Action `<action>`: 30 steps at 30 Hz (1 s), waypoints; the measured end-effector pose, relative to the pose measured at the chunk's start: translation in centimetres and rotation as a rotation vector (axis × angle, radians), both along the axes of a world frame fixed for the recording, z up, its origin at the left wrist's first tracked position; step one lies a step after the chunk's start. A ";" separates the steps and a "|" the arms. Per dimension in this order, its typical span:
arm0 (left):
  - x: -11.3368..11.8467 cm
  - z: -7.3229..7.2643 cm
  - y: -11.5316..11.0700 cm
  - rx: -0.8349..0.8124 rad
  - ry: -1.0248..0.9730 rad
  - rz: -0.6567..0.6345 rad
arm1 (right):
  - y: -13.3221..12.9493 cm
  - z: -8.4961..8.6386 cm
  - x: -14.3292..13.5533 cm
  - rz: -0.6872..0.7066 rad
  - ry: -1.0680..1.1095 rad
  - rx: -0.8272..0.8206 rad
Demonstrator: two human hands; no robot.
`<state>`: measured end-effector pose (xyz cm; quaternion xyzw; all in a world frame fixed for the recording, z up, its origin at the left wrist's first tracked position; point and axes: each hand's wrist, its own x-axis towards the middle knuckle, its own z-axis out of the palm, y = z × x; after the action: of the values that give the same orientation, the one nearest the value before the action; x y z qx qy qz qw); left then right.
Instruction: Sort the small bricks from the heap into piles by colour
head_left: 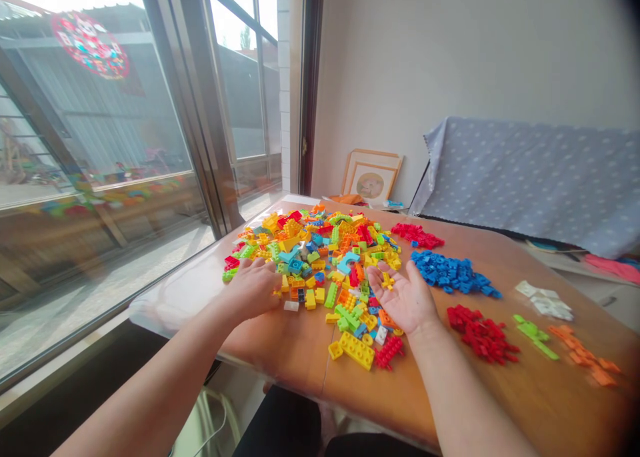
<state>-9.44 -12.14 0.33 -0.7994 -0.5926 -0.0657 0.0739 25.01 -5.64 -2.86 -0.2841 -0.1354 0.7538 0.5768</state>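
A large heap of mixed toy building bricks [290, 243] in yellow, orange, green, red and blue lies on the wooden table. My left hand [255, 287] is palm down at the heap's left front edge, its fingers apart over the bricks, the fingertips partly hidden. My right hand [407, 300] is turned palm up at the heap's right side, cupped, with small yellow bricks [387, 281] resting in it. In front of the heap, between my hands, are a long yellow brick [357, 350] and a red piece [389, 353].
Sorted piles lie to the right: blue pieces [453, 273], red pieces [483, 335], more red pieces [417, 235], white pieces [545, 301], green pieces [535, 337] and orange pieces [585, 355]. A window [100, 143] borders the table [280, 340] on the left. Picture frames [373, 177] lean behind.
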 end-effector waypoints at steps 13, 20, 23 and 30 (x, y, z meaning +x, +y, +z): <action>7.8 2.9 2.8 0.088 -0.242 -0.189 | -1.1 0.5 -1.4 0.104 0.009 0.035; 14.3 1.2 5.9 0.117 -0.373 -0.358 | -1.5 1.1 -1.7 0.206 0.004 0.088; 14.5 0.4 6.6 0.113 -0.436 -0.395 | -1.5 1.0 -1.8 0.192 0.015 0.109; 12.5 -1.3 7.8 0.182 -0.540 -0.303 | -1.2 0.9 -1.9 0.082 0.008 0.055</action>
<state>3.06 -4.35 -1.01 -0.8222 -0.4568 -0.3386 -0.0253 23.10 -6.88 -1.91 -0.2594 -0.1655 0.7739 0.5536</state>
